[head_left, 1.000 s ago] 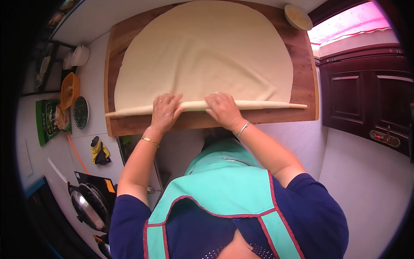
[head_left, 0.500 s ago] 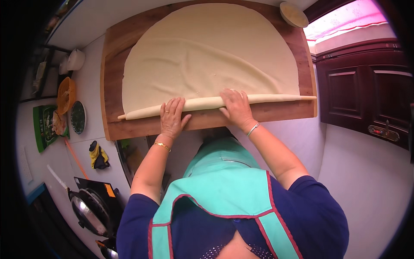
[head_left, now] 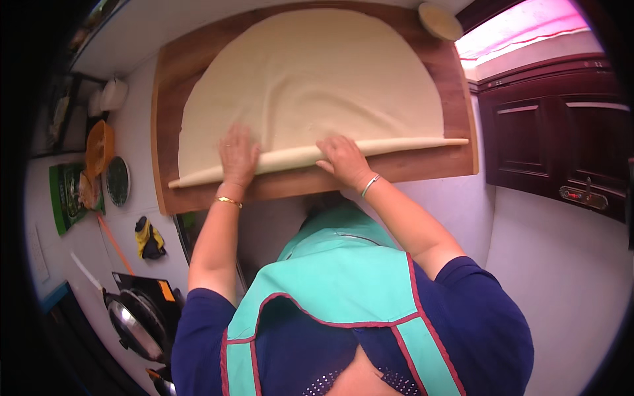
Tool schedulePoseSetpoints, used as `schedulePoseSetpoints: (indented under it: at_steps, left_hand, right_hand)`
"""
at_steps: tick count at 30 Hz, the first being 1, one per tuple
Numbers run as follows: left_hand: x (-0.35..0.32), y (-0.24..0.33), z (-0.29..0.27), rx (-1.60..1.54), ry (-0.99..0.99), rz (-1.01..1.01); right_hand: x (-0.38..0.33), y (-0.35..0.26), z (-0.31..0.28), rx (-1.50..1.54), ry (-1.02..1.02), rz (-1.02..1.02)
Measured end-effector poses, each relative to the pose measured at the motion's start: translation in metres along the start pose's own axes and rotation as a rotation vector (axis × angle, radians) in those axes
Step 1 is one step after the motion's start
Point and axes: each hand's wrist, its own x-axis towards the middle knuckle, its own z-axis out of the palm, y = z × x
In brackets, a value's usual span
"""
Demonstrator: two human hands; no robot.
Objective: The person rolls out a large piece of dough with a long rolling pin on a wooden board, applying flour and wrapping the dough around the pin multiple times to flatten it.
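Pale, smooth dough sheet (head_left: 310, 72) wraps a thin rolling pin (head_left: 396, 144) under flat, unclenched left hand (head_left: 239, 156) and right hand (head_left: 343, 158).

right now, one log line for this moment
left hand: flat on rolling pin | right hand: flat on pin | dough sheet: wrapped on pin, on wooden board

Bright, even daylight; pink glare burns out the window (head_left: 522, 30) at 1 o'clock. Fisheye bends the board (head_left: 422, 168) edges, black vignette rings the rim, and 9 o'clock clutter looks slightly soft.
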Motion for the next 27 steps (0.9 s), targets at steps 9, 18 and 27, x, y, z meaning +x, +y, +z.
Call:
schedulePoseSetpoints:
  at_steps: [9,18,27]
  left_hand:
    - [0.053,0.173,-0.022,-0.495,-0.169,0.417]
    - [0.140,0.256,0.014,-0.669,-0.190,0.378]
    - [0.419,0.371,0.065,-0.695,0.012,0.470]
  right_hand:
    - [0.060,0.113,-0.135,0.012,0.461,0.218]
    - [0.129,0.280,-0.224,0.070,0.594,0.448]
    - [0.183,0.415,-0.244,0.073,0.280,0.488]
